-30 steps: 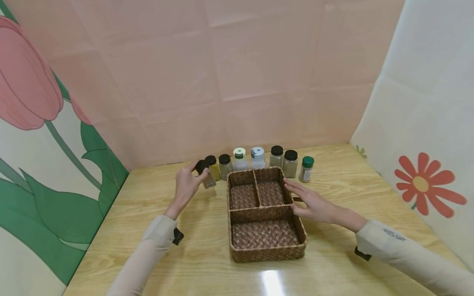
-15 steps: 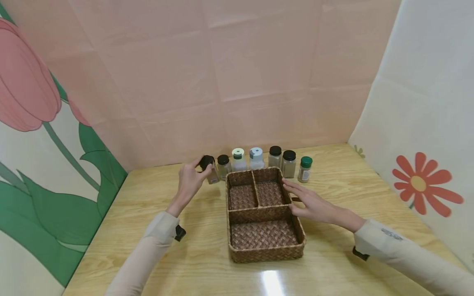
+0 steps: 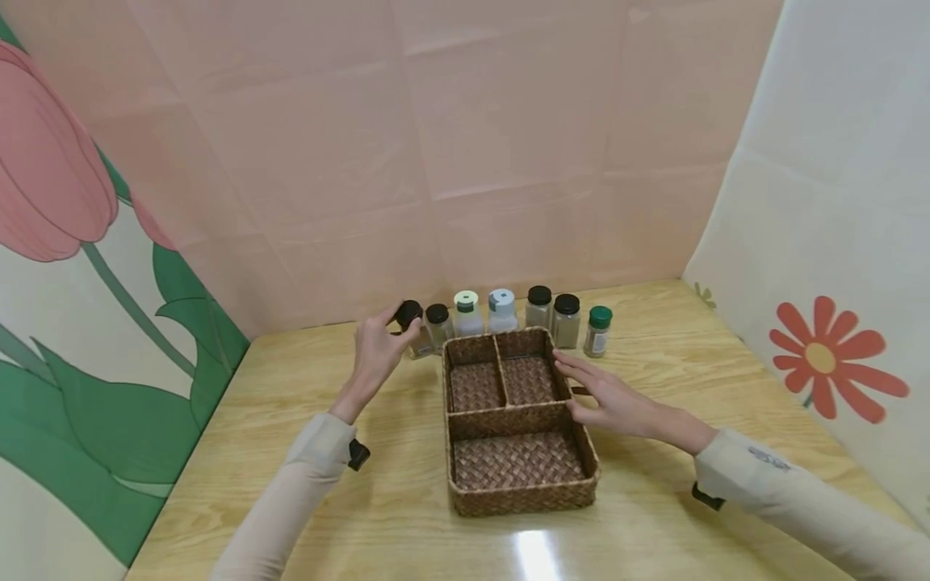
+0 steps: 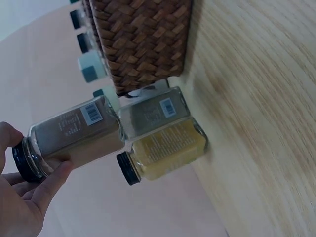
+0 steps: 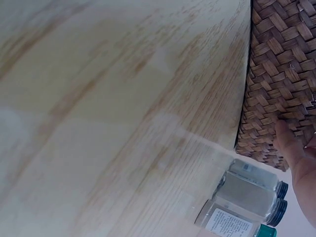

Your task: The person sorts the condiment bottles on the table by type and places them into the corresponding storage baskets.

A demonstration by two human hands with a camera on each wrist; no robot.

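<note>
My left hand (image 3: 378, 351) pinches a spice jar (image 4: 79, 133) by its black lid, thumb and fingers around the top. Brownish-grey powder fills this square glass jar, which tilts in the head view. In the left wrist view it hangs close before a yellow spice jar (image 4: 168, 150) and a grey one (image 4: 153, 116), both standing on the table. From the head, the held jar hides the yellow one. My right hand (image 3: 617, 403) lies against the right side of a brown woven basket (image 3: 523, 500), fingers extended, touching its rim and wall. The basket has three bare compartments.
Behind the basket, several jars and bottles stand in a row: a green-capped bottle (image 3: 467, 313), a blue-capped bottle (image 3: 503, 311), black-lidded jars (image 3: 566, 321) and a green-lidded jar (image 3: 598, 332). A pink cloth backdrop (image 3: 465, 161) rises behind the wooden table (image 3: 276, 452).
My left hand has moved the held jar right and slightly back toward the row, covering the yellow jar in the head view. My right hand stays at the basket.
</note>
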